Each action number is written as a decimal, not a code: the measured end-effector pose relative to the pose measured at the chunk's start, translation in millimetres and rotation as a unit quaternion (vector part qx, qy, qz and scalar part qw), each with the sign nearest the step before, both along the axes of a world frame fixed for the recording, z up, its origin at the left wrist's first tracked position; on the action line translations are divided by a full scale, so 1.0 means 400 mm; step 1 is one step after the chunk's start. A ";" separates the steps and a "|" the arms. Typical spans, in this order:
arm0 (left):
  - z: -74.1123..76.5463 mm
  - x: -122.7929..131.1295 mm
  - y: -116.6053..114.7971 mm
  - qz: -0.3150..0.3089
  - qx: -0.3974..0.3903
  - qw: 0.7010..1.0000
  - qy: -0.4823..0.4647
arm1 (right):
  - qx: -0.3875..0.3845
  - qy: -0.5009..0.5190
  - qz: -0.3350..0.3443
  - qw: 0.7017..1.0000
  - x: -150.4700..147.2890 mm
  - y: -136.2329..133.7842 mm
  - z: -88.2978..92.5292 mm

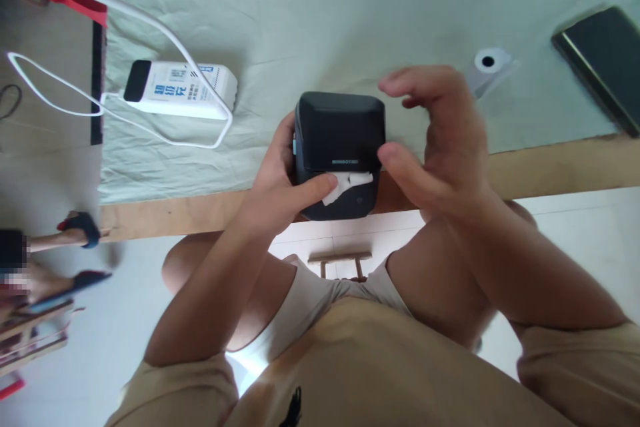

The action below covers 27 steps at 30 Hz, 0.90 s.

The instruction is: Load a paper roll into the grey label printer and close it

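My left hand [285, 180] grips a small black label printer [343, 130] from its left side, over the table's front edge. Its thumb lies on a torn white piece of paper [350, 183] that sticks out below the printer's lid. My right hand [440, 140] is open at the printer's right side, with thumb and forefinger spread apart. The right thumb tip is at the lid's right edge; whether it touches cannot be made out. Beyond that hand stands a small white paper roll [487, 61], its loose end trailing on the cloth.
A white power bank [183, 90] with a white cable [165, 30] looped over it lies at left on the pale green tablecloth [320, 13]. A dark flat case [603, 67] rests at far right. Another person's feet [75, 230] show at the lower left, near a wooden stool [35, 340].
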<state>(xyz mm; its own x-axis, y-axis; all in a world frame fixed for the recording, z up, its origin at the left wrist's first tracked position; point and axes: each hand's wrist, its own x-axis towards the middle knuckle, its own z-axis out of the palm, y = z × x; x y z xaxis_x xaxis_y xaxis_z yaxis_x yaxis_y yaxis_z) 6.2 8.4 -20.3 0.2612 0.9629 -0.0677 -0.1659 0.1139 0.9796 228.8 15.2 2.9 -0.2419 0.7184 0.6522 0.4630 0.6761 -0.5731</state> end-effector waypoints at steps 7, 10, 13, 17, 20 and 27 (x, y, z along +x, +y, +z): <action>0.011 0.009 -0.009 -0.007 -0.020 0.998 -0.054 | -0.166 -0.047 0.072 0.982 -0.006 0.003 -0.008; 0.021 0.008 -0.012 -0.001 -0.037 0.999 -0.038 | -0.154 -0.029 0.078 0.985 -0.008 0.004 -0.022; 0.029 0.006 -0.016 0.002 -0.046 0.998 -0.032 | -0.131 -0.007 0.078 0.988 -0.007 0.009 -0.037; 0.031 0.007 -0.017 0.003 -0.050 0.998 -0.035 | -0.142 -0.013 0.089 0.986 -0.005 0.013 -0.044; 0.032 0.011 -0.015 0.017 -0.054 0.998 -0.030 | -0.135 -0.016 0.082 0.987 -0.006 0.012 -0.044; 0.052 0.019 -0.010 0.002 -0.036 0.997 -0.066 | -0.140 0.000 0.080 0.987 -0.004 0.009 -0.046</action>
<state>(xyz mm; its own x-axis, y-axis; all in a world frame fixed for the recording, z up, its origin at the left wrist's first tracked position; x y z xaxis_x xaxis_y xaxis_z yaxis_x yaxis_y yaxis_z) 13.8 4.4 0.4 0.2689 0.9577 -0.1027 -0.2929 0.1829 0.9385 227.1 18.7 -15.6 -0.3667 0.8234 0.4330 0.3633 0.5552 -0.7482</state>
